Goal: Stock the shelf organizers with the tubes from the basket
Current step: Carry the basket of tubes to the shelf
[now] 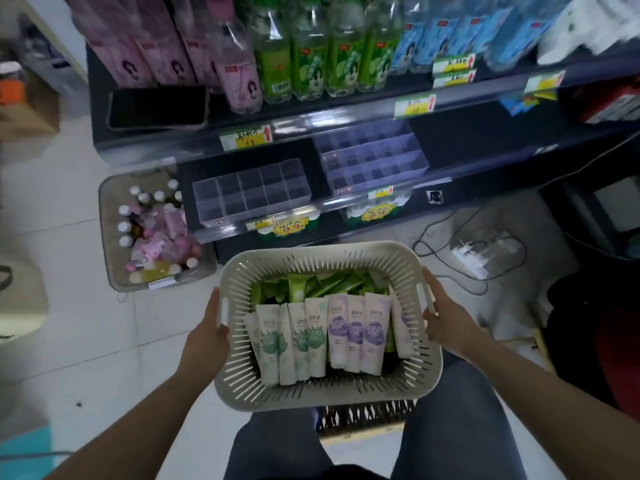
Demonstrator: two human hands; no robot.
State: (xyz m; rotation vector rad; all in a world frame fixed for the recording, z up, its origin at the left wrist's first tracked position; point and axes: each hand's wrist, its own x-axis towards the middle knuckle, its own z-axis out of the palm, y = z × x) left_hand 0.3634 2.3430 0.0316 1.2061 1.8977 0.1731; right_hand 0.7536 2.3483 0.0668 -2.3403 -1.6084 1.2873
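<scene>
The stocking has not started yet, as far as I can see. I hold the basket (322, 252) in front of me with both hands. My left hand (207, 336) grips its left side at the handle slot, and my right hand (445, 322) grips the right rim, with the fingers curled round the edge. So both hands are busy with the basket and neither has a tube.

The tubes (311, 337) all lie inside the basket. On the near side there is a row of white ones with green prints and, to the right, purple prints. Behind them on the far side is a loose heap of green tubes (325, 284).

On the low shelf (485, 168) stand two clear organizers, the left organizer (251, 192) nearer to me and the right organizer (372, 161) farther back. I see nothing in any compartment of either one.

My judgement is that everything is left to do. First the basket must be put down somewhere near the shelf to free a hand, and then the tubes go into the compartments, probably sorted by kind. How many tubes fit in one compartment I cannot tell from here.
</scene>
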